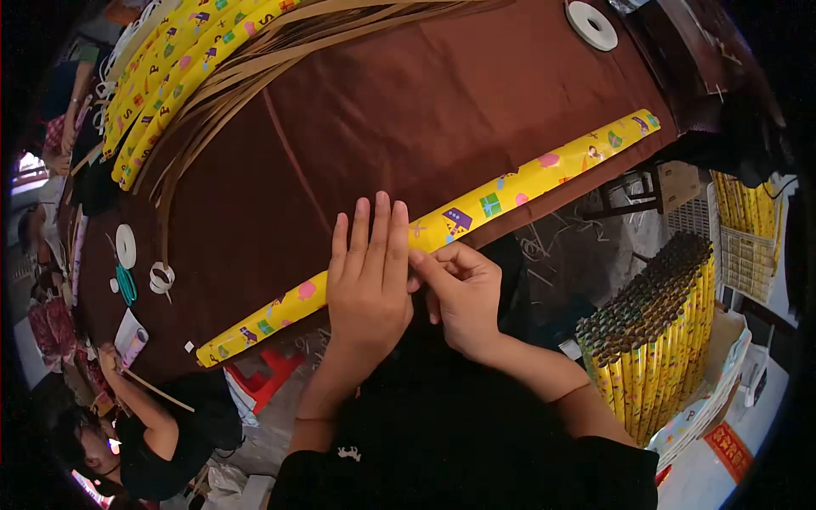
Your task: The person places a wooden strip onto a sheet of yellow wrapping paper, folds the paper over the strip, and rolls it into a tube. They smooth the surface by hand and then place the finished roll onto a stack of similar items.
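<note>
A long yellow roll of wrapping paper [527, 183], printed with gift boxes and balloons, lies slantwise along the near edge of the brown-covered table [382, 110]. My left hand [370, 263] rests across the roll's middle, fingers stretched out flat and side by side. Close beside it, my right hand [463, 289] is at the roll's near edge, thumb and fingers pinched together. Whatever sits between those fingertips is hidden. A small white square [189, 347] lies by the roll's left end.
Yellow printed sheets [183, 72] and brown strips [229, 85] cover the far left. A white tape roll [592, 25] lies far right; another tape roll [126, 246] and green-handled scissors [127, 285] lie left. Finished rolls [654, 340] stand in a basket at right. A co-worker [136, 433] sits lower left.
</note>
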The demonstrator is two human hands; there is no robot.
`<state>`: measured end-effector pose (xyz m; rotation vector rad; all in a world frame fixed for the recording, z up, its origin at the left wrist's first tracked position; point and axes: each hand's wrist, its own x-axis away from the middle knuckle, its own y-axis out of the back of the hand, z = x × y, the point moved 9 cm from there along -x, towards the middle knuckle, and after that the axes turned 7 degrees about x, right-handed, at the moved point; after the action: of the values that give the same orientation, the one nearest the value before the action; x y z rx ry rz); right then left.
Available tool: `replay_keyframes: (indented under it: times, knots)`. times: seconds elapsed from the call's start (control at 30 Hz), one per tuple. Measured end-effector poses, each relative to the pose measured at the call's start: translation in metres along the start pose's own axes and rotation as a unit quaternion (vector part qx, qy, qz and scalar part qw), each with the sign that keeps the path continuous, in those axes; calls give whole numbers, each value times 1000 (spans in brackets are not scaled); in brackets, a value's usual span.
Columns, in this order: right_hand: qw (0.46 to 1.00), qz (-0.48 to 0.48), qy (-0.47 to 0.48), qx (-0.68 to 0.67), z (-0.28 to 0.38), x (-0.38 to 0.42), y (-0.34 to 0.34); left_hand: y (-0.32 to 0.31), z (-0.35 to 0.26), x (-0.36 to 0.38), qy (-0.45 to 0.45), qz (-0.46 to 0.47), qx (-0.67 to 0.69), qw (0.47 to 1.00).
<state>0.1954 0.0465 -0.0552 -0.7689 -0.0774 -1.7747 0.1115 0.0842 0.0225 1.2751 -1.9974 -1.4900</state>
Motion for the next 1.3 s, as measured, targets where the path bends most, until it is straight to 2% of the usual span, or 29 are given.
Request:
replay_keyframes:
  times: [0.27,0.4,0.6,0.77,0.87,1.07,1.3]
  knots:
    - [999,31,15,-26,-5,-1,2,-2,5,2,35,19,48,998]
    - [999,50,-3,-9,-9,1,5,-4,3,1,32,32,5,999]
    - [979,195,-45,21,-5,19,16,-4,0,-2,34,49,-25,998]
    - [996,28,15,86,34,3,79,-5,-2,-1,40,53,-47,997]
    - [997,-44,50,50,55,-11,105,-5,-5,-1,44,49,-54,996]
    - [992,-82,85,33,86,-23,131,-7,-7,0,34,45,-62,996]
    - [989,-93,38,109,100,-35,128,-11,-7,4,46,62,-77,994]
